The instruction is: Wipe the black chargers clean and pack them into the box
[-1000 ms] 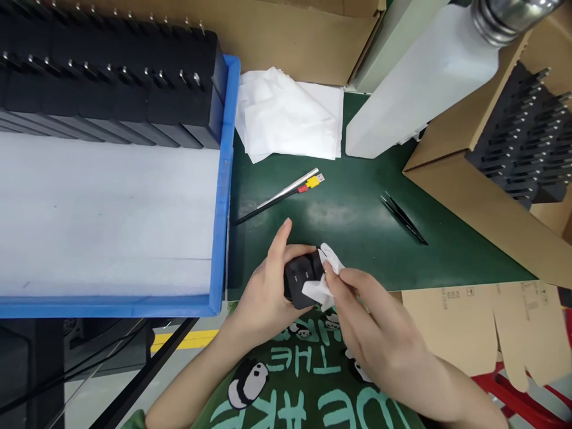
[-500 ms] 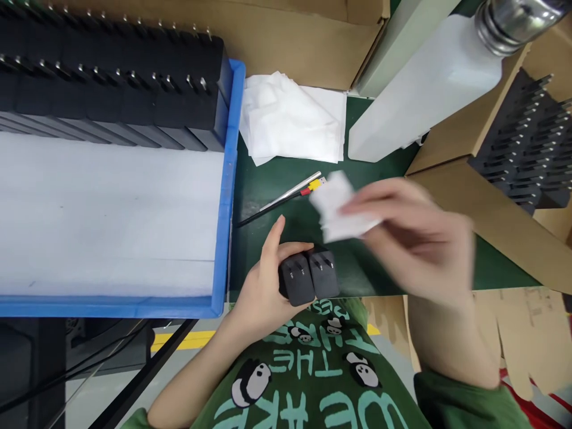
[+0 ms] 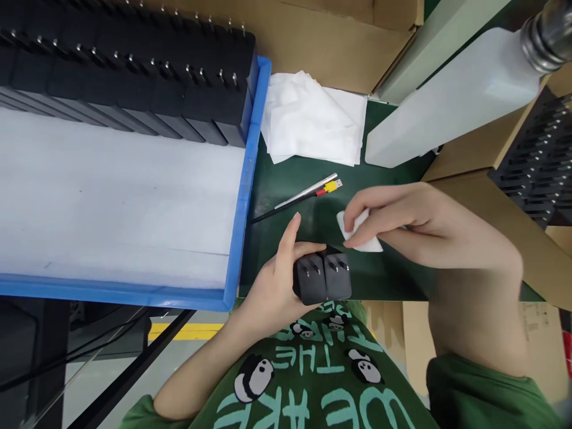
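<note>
Two black plug adapters (image 3: pixel 325 280) sit side by side in my left hand (image 3: pixel 279 280), their metal prongs facing up; the fingers wrap round them and the thumb sticks out. My right hand (image 3: pixel 411 223) pinches a small folded white cloth (image 3: pixel 364 235) between thumb and fingers, just right of the adapters and apart from them. Beyond my hands, a silver pen-like rod (image 3: pixel 306 190) and a black cable with a yellow and red USB plug (image 3: pixel 330 187) lie on the green table (image 3: pixel 295 217).
A blue-rimmed tray (image 3: pixel 235 250) on the left holds rows of black adapters (image 3: pixel 147 89). White cloths (image 3: pixel 317 122) lie at the back before a cardboard box (image 3: pixel 326 44). A white bottle (image 3: pixel 451 98) and a box of prongs-up adapters (image 3: pixel 536 155) are at the right.
My right hand has drawn the cloth slightly down and right, and the cloth looks more folded in its fingers. The whole view has shifted; my left hand keeps its hold on the adapters.
</note>
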The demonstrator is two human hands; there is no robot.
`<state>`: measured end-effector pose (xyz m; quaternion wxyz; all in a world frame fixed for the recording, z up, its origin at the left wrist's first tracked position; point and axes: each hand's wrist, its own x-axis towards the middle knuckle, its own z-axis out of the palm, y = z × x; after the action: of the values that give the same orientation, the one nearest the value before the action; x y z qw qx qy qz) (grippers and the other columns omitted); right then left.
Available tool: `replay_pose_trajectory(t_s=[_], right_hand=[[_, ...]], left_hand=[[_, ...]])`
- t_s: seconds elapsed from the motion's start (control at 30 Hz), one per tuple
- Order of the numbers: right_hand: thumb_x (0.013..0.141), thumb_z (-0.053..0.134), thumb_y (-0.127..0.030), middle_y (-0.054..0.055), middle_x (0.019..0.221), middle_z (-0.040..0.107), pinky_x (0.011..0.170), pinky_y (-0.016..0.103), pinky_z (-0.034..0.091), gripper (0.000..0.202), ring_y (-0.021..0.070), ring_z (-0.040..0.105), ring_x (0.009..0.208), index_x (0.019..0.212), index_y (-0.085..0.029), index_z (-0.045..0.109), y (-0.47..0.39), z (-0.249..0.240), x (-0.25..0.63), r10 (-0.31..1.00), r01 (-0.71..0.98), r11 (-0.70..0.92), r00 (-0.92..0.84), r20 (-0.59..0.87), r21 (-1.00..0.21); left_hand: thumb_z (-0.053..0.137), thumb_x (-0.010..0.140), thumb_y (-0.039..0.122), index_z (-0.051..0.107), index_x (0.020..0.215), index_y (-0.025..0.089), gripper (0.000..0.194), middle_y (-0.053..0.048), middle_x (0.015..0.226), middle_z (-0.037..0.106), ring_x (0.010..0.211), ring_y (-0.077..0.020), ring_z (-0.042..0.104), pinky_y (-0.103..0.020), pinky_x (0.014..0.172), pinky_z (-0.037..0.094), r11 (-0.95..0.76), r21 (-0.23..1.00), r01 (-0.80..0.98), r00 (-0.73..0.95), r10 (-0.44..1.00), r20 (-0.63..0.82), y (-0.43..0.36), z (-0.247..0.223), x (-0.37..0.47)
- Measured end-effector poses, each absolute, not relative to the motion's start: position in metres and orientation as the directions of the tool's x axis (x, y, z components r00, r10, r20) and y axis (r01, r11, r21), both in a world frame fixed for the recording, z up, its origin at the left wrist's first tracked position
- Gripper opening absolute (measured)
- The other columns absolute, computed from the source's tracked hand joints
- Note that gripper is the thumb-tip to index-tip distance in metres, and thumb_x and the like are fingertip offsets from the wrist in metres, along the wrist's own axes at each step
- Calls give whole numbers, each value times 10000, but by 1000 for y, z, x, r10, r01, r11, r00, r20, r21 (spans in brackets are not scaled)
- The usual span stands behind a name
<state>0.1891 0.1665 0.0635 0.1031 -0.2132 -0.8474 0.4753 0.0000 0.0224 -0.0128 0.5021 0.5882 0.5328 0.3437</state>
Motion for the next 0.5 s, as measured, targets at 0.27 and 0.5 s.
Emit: replay_pose_trajectory(t_s=[0.27, 0.5], right_hand=[[913, 425, -11, -9, 1185, 748, 778, 368, 606, 449, 166, 680, 919, 1023, -278, 769, 158, 28, 215, 429, 282, 505, -902, -46, -816], [901, 456, 13, -40, 1251, 703, 787, 414, 596, 547, 185, 704, 960, 1164, -400, 699, 104, 38, 244, 827, 512, 511, -513, 232, -690]], left_hand=[[795, 751, 204, -43, 1582, 345, 1188, -63, 1257, 687, 1161, -251, 681, -360, 921, 581, 84, 951, 298, 174, 975, -141, 20, -14, -1], [782, 727, 152, -27, 1577, 361, 1193, -50, 1250, 693, 1121, -230, 694, -346, 894, 578, 77, 949, 305, 170, 976, -134, 21, -14, -1]])
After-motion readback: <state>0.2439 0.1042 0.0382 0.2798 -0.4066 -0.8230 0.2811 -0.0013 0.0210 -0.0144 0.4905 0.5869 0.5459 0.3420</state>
